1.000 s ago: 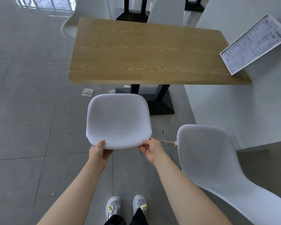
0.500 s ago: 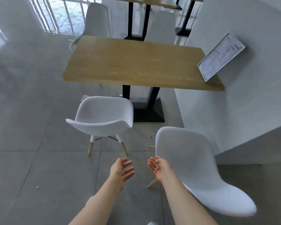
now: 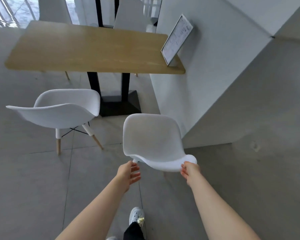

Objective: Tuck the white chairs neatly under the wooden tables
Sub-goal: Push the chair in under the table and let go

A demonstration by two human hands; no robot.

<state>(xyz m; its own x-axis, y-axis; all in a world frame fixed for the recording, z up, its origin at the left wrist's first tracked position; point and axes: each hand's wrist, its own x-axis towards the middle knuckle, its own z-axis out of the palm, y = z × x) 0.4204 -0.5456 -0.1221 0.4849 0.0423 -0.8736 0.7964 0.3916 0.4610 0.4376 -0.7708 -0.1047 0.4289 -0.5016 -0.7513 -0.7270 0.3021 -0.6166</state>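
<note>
Two hands were out front: my right hand (image 3: 190, 171) gripped the rim of the near white chair (image 3: 152, 142), my left hand (image 3: 128, 174) hung open with fingers spread just beside that rim, contact unclear. That chair stood near the grey wall (image 3: 232, 84), clear of the wooden table (image 3: 87, 49). Left chair (image 3: 59, 108) sat near the table's black base (image 3: 119, 104), not tucked. Framed menu (image 3: 177, 38) leaned on the tabletop's far right end.

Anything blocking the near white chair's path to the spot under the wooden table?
Nothing lies on the grey floor between the near white plastic chair and the wooden table. The table's black pedestal base sits ahead and slightly left, and the white wall runs close along the right, so the gap looks tight.
</note>
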